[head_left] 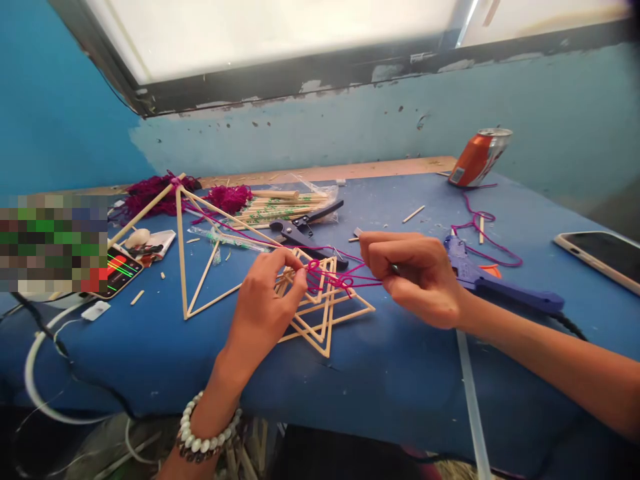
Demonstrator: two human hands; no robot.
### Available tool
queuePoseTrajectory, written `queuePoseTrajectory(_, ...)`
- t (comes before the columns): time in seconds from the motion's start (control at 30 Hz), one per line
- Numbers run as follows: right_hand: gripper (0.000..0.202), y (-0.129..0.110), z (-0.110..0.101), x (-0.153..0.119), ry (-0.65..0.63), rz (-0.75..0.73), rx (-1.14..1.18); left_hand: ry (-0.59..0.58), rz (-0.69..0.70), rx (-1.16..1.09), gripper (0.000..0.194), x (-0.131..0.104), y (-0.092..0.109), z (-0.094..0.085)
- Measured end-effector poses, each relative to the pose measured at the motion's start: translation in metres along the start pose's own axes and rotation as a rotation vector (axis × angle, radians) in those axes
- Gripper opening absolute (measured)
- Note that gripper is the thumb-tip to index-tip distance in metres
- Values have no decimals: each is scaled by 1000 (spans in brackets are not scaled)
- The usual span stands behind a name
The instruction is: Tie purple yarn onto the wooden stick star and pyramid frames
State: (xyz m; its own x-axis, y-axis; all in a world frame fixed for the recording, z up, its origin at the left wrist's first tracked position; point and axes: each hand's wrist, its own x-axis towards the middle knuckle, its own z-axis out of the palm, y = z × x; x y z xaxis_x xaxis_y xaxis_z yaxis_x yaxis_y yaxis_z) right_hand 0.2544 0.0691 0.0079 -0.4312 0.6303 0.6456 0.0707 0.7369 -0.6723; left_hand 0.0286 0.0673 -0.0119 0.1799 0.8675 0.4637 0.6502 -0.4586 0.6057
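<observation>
My left hand point(273, 293) is closed, thumb and forefinger pinching beside looped magenta yarn point(345, 283) at a frame of thin wooden sticks point(327, 327). That frame has overlapping triangles forming star shapes and lies on the blue tabletop. Several yarn strands run right from it into my right hand point(415, 277), whose fingers are curled tightly around them. Behind my left hand stands a larger pyramid-like stick frame point(181, 253), its peak tied with magenta yarn. The fingertips of my left hand partly hide what they grip.
A blue glue gun point(510, 287) lies beside my right wrist. Black-handled cutters point(300, 227) and bundled sticks point(280, 208) sit behind my hands. A tilted drink can point(480, 158) stands at the back right, a phone point(605, 257) at the right edge. Cables point(65, 353) hang at left.
</observation>
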Motion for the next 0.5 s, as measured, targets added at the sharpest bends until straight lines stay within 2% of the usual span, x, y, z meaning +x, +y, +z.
queuePoseTrajectory(0.23,19,-2,-6,1,81,49,290,4,-4,40,9,0,0,1)
queuePoseTrajectory(0.5,24,-9,-11,10,218,189,342,-30,-15,3,9,0,1,1)
